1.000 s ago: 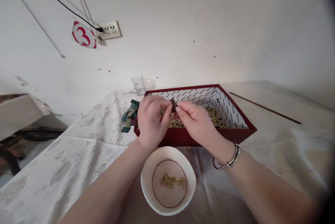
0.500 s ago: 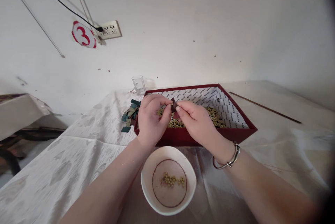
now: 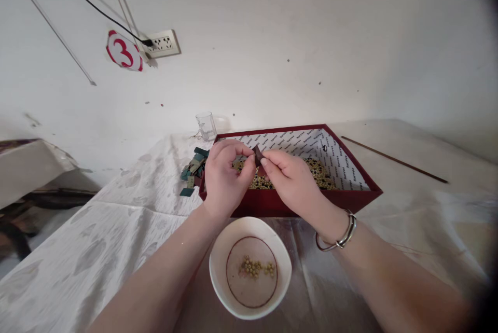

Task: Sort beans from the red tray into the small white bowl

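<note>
My left hand (image 3: 229, 175) is closed, thumb and forefinger pinched at the edge of a small dark brown piece of sandpaper (image 3: 257, 155). The bead between those fingertips, glimpsed a moment ago, is mostly hidden. My right hand (image 3: 291, 177), also closed, grips the sandpaper between thumb and forefinger. Both hands are above a dark red box (image 3: 268, 203) lined with printed white paper. Many yellowish beads with dark spots (image 3: 319, 173) lie inside it. Nearer to me stands a white bowl (image 3: 251, 309) with a small cluster of yellowish beads (image 3: 252, 267) in it.
Left of the box lies a pile of green and brown squares (image 3: 193, 167). A clear glass mug (image 3: 206, 125) stands behind them near the wall. To the right, a thin brown stick (image 3: 395, 159) rests on the covered table (image 3: 128, 239). A power socket (image 3: 163, 43) is on the wall.
The sandpaper and fingertips have shifted very slightly, and the bead showing at the left fingertips is now covered. The box, bowl and table things have stayed put.
</note>
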{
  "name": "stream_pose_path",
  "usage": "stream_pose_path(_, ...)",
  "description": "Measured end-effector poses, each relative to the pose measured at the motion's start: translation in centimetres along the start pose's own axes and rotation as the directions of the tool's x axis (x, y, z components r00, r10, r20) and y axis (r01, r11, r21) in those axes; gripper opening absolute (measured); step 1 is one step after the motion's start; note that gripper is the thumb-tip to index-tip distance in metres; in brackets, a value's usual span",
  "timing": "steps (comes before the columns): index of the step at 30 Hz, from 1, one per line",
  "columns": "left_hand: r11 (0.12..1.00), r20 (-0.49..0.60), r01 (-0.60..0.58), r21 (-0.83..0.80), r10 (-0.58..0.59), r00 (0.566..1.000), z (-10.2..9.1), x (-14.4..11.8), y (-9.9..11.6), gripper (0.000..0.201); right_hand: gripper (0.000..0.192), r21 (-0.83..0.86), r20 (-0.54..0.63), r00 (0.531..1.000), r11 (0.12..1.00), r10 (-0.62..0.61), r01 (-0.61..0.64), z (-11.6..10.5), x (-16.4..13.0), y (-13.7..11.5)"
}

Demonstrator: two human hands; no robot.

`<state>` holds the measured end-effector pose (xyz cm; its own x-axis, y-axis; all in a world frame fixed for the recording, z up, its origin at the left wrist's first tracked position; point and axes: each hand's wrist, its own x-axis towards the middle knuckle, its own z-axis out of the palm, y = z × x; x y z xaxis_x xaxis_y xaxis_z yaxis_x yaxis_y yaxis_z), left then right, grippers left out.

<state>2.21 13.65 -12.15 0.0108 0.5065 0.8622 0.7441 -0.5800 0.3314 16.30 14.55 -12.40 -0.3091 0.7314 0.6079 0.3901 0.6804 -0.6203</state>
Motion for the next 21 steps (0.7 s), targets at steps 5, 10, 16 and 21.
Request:
stream_pose_path(5,0.999,0.001,-0.039,0.007,0.039,0.999,0.0,-0.01,0.1,0.005,0.02,-0.01,-0.014,1.0,1.0,-0.008,0.008,0.03,-0.04,0.03)
stream_pose_path(10,0.999,-0.025,-0.034,0.025,0.034,0.999,0.04,0.03,0.01,0.005,0.021,-0.003,0.003,1.0,1.0,-0.013,0.013,-0.06,-0.02,0.02)
stream_pose_path(16,0.998,-0.023,-0.062,0.032,0.063,0.998,0.03,0.0,0.15,0.005,0.02,-0.005,-0.015,1.0,1.0,-0.01,0.01,0.0,0.04,0.11)
stream_pose_path(21,0.998,-0.053,-0.033,0.054,0.036,0.998,0.09,-0.02,-0.03,0.006,0.022,-0.001,0.0,1.0,1.0,-0.012,0.012,0.01,-0.05,0.09)
